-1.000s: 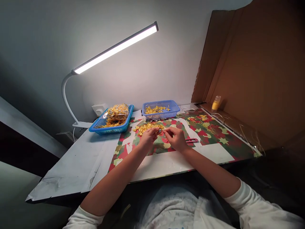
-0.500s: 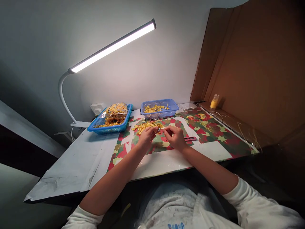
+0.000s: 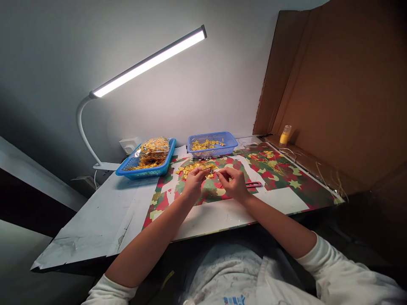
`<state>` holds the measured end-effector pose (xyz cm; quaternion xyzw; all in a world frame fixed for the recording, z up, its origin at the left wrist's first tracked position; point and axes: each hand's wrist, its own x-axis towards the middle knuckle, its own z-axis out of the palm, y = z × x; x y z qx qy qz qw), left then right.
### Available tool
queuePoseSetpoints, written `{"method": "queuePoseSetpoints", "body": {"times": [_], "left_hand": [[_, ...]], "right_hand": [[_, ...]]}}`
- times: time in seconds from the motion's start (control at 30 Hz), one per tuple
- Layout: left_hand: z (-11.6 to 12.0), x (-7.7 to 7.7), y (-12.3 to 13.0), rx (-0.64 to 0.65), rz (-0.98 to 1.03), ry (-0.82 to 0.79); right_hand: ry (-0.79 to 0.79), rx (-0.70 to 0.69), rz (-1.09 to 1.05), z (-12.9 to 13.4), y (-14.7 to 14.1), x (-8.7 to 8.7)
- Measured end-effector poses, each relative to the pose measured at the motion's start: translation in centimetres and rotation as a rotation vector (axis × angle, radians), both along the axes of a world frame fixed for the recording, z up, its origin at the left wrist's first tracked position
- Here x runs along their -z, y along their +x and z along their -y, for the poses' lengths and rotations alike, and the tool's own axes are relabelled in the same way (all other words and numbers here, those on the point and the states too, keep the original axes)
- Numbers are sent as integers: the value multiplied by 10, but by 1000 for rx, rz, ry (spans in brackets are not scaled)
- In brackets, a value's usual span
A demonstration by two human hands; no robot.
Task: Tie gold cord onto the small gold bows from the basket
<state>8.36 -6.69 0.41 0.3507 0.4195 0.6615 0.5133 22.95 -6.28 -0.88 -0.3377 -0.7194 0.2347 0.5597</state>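
Note:
My left hand [image 3: 194, 183] pinches a thin gold piece with a small silvery bit at its tip, just in front of a pile of yellow-gold ribbon pieces [image 3: 185, 170]. Close on its right, my right hand [image 3: 233, 182] is closed, thumb and forefinger pressed together near that silvery bit. What the right fingertips hold is too small to name. A pink-handled tool [image 3: 253, 184] lies on the patterned sheet, partly hidden by the right hand. Small silver balls [image 3: 216, 158] sit behind the pile.
A blue basket [image 3: 146, 173] with gold pieces and a plastic bag stands at left. Behind the hands is a periwinkle basket [image 3: 227, 149] of gold bows. A lamp [image 3: 149, 63] hangs above. A yellow bottle [image 3: 285, 135] stands near the cardboard [image 3: 337, 97].
The gold piece at my left fingertips shows more clearly, and the left fingers have shifted slightly. Otherwise the hands stay almost in place.

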Motion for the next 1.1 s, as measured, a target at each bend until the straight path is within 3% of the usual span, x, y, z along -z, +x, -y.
{"method": "queuePoseSetpoints", "body": {"times": [0.4,0.63,1.1], "left_hand": [[4,-1,-4,-33,-48,190],[4,0,-9,13,-164,265],[-2,2,-8,77,12,114]], "right_hand": [[34,-35,-17,1,2,1],[94,-54,-39,1,1,0],[132,-50,-34,1,0,1]]}}
